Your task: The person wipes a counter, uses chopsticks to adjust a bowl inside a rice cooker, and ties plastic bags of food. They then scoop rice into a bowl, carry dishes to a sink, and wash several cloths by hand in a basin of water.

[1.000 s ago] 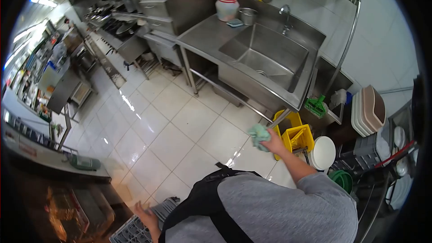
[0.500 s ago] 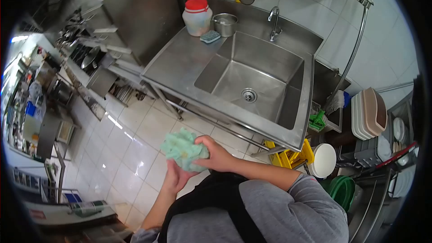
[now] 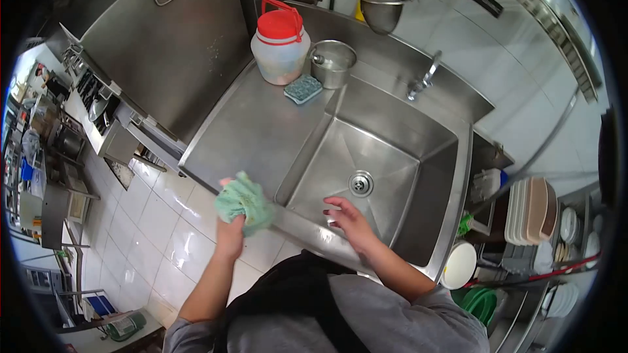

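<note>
A crumpled pale green cloth (image 3: 247, 201) is gripped in my left hand (image 3: 230, 238), just in front of the steel counter's front edge. My right hand (image 3: 350, 222) is over the front part of the steel sink (image 3: 392, 137), empty, its fingers apart and slightly curled. The sink basin holds no dishes, and its drain (image 3: 360, 184) shows at the bottom. A blue-grey scrub sponge (image 3: 303, 90) lies on the drainboard (image 3: 248, 131), beside a metal pot (image 3: 333, 65) and a white jar with a red lid (image 3: 281, 46).
A faucet (image 3: 425, 77) rises behind the sink, with a strainer (image 3: 383, 10) hanging on the wall. To the right stand a white bucket (image 3: 459, 265), a green tub (image 3: 481, 304), stacked trays (image 3: 530, 212) and racked plates. A steel cabinet (image 3: 163, 39) borders the counter's left side.
The hands have separated: the cloth, held by both before, is now in my left hand only. My right hand has moved right, over the sink. The view has come closer to the counter.
</note>
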{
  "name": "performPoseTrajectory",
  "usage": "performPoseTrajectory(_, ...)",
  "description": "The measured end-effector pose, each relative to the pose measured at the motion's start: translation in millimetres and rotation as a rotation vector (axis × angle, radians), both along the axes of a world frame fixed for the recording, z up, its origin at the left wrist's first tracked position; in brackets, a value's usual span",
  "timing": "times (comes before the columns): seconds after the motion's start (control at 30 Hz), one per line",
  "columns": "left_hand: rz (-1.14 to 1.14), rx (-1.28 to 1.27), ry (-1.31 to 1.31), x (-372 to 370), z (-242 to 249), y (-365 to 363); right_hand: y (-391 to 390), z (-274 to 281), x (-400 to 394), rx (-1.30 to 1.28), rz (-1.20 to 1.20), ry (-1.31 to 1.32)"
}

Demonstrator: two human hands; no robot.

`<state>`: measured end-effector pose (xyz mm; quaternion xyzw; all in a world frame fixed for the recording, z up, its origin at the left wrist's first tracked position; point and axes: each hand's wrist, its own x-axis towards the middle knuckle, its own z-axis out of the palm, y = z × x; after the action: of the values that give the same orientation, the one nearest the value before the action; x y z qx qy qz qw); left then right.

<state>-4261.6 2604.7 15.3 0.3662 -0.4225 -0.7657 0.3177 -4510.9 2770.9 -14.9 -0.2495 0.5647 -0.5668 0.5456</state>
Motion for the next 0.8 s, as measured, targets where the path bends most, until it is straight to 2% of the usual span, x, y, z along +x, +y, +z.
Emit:
performPoseTrajectory(0.03, 0.075, -0.232, -0.261, -1.3, 3.6, -18.1, -17.2, -7.8, -23.7, 0.005, 0.017, -0.005)
performPoseTrajectory(0.07, 0.085, -0.230, -0.274, -3.2, -1.0, -33.0, -41.7, -13.5, -49.0, 0.046, -0.082, -0.073)
performPoseTrajectory(0.13, 0.185, -0.808, -0.687, -6.5, -14.4, -61.2, -101.0, -23.5, -100.5, 0.066, -0.228, -0.150)
performPoseTrajectory(0.17, 0.042, -0.880, -0.810, -8.4, -12.7, -75.2, -136.5, -24.6, -129.0, 0.044, -0.272, -0.151)
performPoseTrajectory(0.2, 0.042, -0.879, -0.817, -16.3, -11.9, -80.3, -175.9, -21.8, -155.5, 0.033, -0.359, -0.170)
performPoseTrajectory(0.27, -0.172, -1.072, -1.182, -32.4, -14.7, -83.8, -251.8, -9.7, -199.7, 0.017, -0.511, -0.132)
performPoseTrajectory(0.33, -0.186, -1.015, -1.208, -43.6, -21.3, -93.7, -307.6, 6.7, -230.5, 0.040, -0.587, -0.065)
performPoseTrajectory(0.4, -0.209, -1.005, -1.227, -47.9, -21.4, -98.7, -331.3, 0.3, -244.9, 0.073, -0.587, -0.057)
performPoseTrajectory(0.53, -0.244, -0.947, -1.242, -48.4, -17.3, -103.3, -331.1, -22.3, -253.8, -0.127, -0.565, -0.124)
performPoseTrajectory(0.6, -0.255, -0.945, -1.232, -46.5, -19.3, -103.6, -310.5, -31.1, -236.6, -0.311, -0.681, -0.109)
performPoseTrajectory(0.8, -0.273, -0.973, -1.217, -41.7, -23.9, -102.2, -290.7, -39.5, -248.8, -0.271, -0.566, -0.043)
